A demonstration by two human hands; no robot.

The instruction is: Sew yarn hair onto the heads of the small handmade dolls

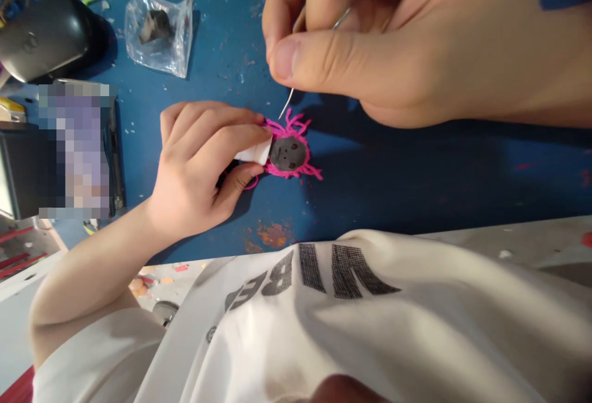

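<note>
A small doll's grey round head (pixel 287 153) with a drawn face and pink yarn hair (pixel 296 122) lies over the blue table. Its white body (pixel 254 153) is between the fingers and thumb of my left hand (pixel 194 159), which is closed on it from the left. Above and to the right, my right hand (pixel 361 45) pinches a thin metal wire or needle (pixel 286 102) between thumb and fingers. One end points down at the pink hair, close to it; whether they touch I cannot tell. The other end shows above the thumb.
On the blue table (pixel 416 175), a clear plastic bag (pixel 178 52) with a dark lump lies at upper left. Left of it are a black rounded object (pixel 50 36) and a dark box (pixel 23 169). A white shirt (pixel 277 341) borders the table's near edge.
</note>
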